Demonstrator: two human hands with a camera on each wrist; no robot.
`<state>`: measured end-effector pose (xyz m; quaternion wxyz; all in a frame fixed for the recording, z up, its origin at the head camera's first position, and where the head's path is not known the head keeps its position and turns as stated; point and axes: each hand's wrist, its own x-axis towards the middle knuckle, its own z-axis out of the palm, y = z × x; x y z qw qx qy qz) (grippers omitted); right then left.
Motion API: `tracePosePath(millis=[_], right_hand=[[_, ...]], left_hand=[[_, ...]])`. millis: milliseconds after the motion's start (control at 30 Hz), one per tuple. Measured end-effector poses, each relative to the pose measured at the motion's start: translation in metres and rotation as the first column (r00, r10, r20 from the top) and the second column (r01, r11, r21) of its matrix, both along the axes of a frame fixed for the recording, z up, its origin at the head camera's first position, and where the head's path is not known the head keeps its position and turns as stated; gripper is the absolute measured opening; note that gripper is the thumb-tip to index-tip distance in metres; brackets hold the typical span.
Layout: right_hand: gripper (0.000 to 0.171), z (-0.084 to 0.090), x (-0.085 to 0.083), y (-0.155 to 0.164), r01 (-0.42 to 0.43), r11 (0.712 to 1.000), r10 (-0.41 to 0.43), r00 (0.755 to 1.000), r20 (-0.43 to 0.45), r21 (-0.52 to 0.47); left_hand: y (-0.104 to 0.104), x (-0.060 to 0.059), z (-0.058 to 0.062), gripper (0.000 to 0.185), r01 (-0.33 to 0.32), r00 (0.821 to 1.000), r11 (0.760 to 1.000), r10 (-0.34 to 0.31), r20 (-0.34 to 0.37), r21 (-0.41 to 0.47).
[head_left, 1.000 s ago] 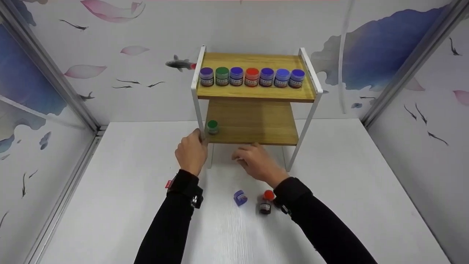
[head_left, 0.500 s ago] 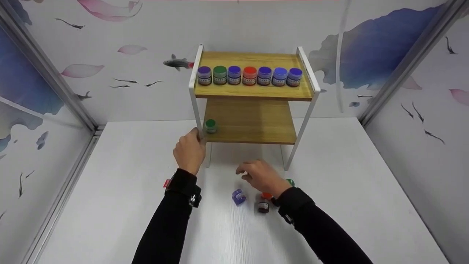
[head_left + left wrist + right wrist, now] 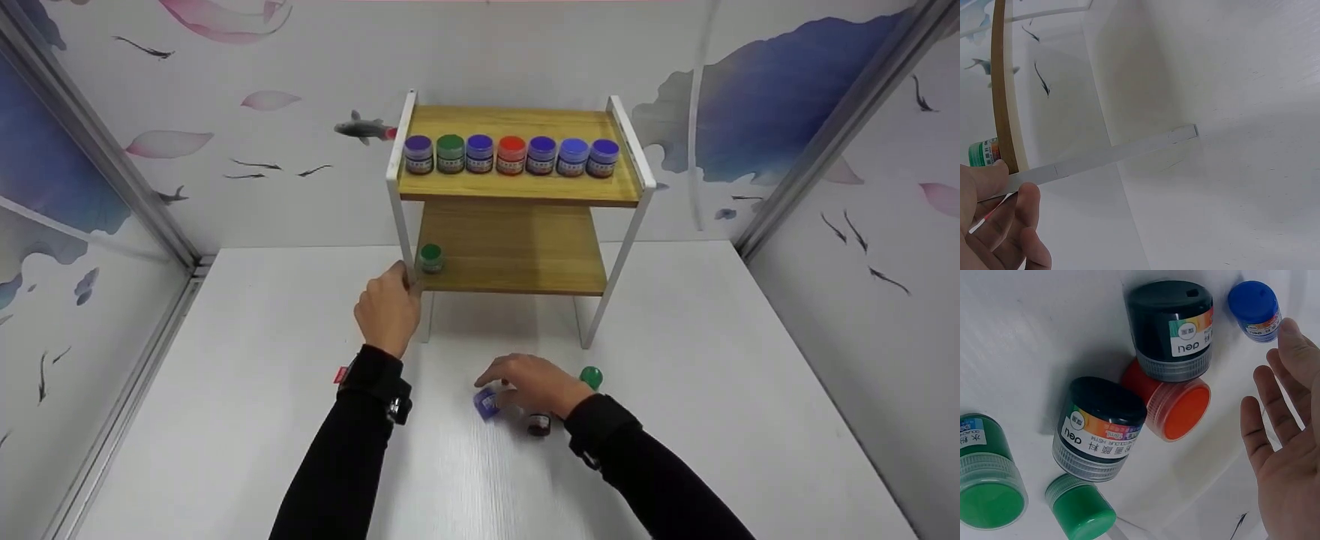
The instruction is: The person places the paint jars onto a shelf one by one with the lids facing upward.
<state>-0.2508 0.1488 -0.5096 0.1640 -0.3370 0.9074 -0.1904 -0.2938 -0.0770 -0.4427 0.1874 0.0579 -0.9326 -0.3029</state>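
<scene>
My left hand [image 3: 388,309] grips the white left leg [image 3: 1112,156] of a two-tier shelf, thumb on one side and fingers on the other. Spread and relaxed, my right hand [image 3: 536,384] hovers low over the tabletop beside a small blue paint jar [image 3: 486,403]. In the right wrist view, the thumb of that hand is close to the blue jar's bottom edge; contact cannot be told. Around it lie two dark paint jars [image 3: 1100,428], a red jar [image 3: 1185,410] and two green jars [image 3: 1081,509]. The head view hides most of these under the right hand and sleeve.
A row of several paint jars [image 3: 511,155] stands on the shelf's upper wooden board [image 3: 517,118]. One green-lidded jar [image 3: 431,258] stands at the left of the lower board [image 3: 517,247]. Printed wall panels enclose the white table [image 3: 712,360] at the back and sides.
My right hand has come down and back from the lower board's front edge to the blue jar. A green jar now shows past its wrist. The left hand keeps its grip on the leg.
</scene>
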Motion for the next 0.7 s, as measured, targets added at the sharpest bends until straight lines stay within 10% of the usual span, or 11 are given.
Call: tracePosePath(millis=[700], right_hand=[[0.025,-0.011,0.008,-0.009,0.079,0.996,-0.08,0.995,0.059,0.029]], left_hand=[[0.002,0.002,0.002,0.013,-0.015,1.0,1.0,0.015,0.009,0.006]])
